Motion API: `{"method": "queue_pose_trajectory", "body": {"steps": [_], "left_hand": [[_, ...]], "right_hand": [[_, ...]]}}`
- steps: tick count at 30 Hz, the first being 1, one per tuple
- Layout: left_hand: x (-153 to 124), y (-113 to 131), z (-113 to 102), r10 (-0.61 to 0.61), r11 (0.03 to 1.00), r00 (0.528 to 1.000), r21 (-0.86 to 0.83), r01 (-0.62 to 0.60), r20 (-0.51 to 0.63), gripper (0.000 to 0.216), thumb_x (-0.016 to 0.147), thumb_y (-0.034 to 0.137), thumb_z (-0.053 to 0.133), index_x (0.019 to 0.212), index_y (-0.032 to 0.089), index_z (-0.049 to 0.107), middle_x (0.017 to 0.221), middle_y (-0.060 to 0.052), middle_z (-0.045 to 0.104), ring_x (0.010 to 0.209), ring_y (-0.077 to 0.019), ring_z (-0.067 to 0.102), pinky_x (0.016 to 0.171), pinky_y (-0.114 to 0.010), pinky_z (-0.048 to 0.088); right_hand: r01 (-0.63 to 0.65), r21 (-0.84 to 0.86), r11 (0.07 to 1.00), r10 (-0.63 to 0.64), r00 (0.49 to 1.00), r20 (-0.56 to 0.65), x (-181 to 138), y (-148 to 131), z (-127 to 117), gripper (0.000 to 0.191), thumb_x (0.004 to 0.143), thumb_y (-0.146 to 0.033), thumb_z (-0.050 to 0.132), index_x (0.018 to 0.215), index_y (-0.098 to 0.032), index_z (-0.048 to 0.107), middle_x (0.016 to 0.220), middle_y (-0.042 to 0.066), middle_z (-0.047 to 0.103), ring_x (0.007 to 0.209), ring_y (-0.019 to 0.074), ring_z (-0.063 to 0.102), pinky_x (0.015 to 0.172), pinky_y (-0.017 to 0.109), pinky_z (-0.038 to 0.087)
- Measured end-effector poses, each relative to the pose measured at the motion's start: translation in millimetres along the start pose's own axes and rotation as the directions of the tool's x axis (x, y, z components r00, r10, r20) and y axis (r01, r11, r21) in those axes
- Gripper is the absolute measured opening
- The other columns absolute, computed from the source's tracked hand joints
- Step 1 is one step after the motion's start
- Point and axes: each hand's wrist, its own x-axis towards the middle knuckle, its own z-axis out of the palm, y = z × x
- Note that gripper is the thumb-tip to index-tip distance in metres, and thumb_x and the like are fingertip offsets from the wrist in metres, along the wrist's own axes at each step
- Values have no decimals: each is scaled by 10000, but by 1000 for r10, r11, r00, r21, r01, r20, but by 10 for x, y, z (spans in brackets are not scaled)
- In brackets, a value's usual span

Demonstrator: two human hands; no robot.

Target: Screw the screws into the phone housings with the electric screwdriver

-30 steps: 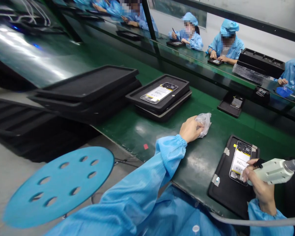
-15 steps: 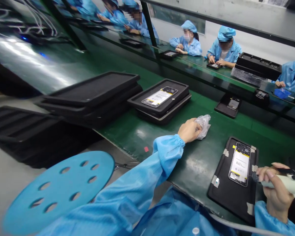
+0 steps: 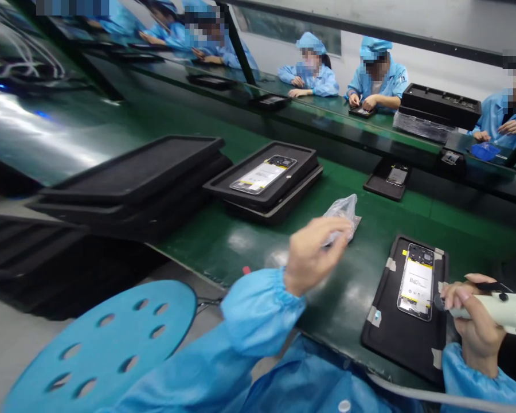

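My left hand [image 3: 316,252] is raised beside a clear plastic bag [image 3: 343,211] on the green bench. Its thumb and fingertips come together in a pinch; anything between them is too small to make out. In my right hand [image 3: 475,315] is a pale electric screwdriver [image 3: 505,312], its tip pointing left at the lower right edge of an opened phone [image 3: 417,281]. That phone, with its white battery showing, lies on a black foam mat [image 3: 382,327] with bits of tape along its edges.
Left of the bag, another opened phone [image 3: 264,174] lies on stacked black trays [image 3: 303,166]. More black trays [image 3: 133,169] pile up at the far left, above a blue stool [image 3: 107,355]. A small tray with a phone [image 3: 398,175] sits farther back. Several co-workers in blue sit across the bench.
My left hand has come up and back from the plastic bag, toward me and left. The bag stays on the bench. My right hand keeps the screwdriver beside the phone.
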Motion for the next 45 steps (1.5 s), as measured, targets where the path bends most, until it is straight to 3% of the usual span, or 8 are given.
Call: {"method": "queue_pose_trajectory", "body": {"steps": [5,8,10,15,19,28,33,45], "left_hand": [[-293,410,567,38,937,891,-326,126,453,150,858,157,547,849,152,697,850,-39,737,780,-141,689,742,-212,540],[-488,452,890,-1,883,821,-385,269,571,134,793,110,595,829,142,720,822,-39,743,746,-137,693,718,-186,529],[-585,456,1008,-43,854,807,-398,335,589,120,772,107,633,834,140,730,817,-42,746,743,-142,696,716,-185,525],[-711,451,1079,-118,818,798,-398,416,591,137,763,216,717,881,147,731,796,-41,745,712,-147,695,694,-196,527],[-762,438,1090,-37,872,813,-378,310,582,178,808,267,682,951,166,715,812,-29,746,726,-152,691,744,-227,516],[-760,452,1077,77,921,806,-352,168,586,224,844,195,570,1046,172,663,884,-34,740,790,-150,685,761,-242,485],[-756,450,1070,115,911,809,-386,146,577,255,829,170,561,1070,171,644,881,-20,742,812,-150,685,774,-250,478],[-751,461,1056,84,911,792,-370,185,604,310,808,181,565,1111,176,628,903,-38,738,842,-164,685,800,-261,484]], "right_hand": [[-14,2,1000,14,1000,21,-11,47,23,229,860,-244,601,655,-177,524,586,-8,468,587,171,512,729,378,416],[-9,24,1000,9,1000,28,-1,58,57,155,864,-232,595,728,-178,542,584,-12,478,578,170,517,686,362,422],[7,52,999,-8,1000,10,7,48,92,55,858,-210,599,836,-186,555,586,-25,490,564,165,523,647,347,430],[25,135,991,-26,1000,2,12,19,165,187,847,-174,592,1015,-220,525,587,-49,501,534,155,525,625,347,461],[44,151,988,-48,999,24,9,22,179,215,848,-160,585,1047,-222,530,593,-46,499,544,154,529,629,347,469],[30,76,997,-31,999,16,-3,50,197,68,838,-214,602,891,-195,565,569,-34,486,535,167,525,631,365,454],[-36,-1,999,36,999,16,-29,40,251,234,838,-308,598,672,-194,479,552,0,503,595,209,565,655,403,458],[-42,-49,998,43,999,10,-28,22,303,202,813,-342,640,820,-186,512,544,-16,520,581,219,589,615,396,472]]}}
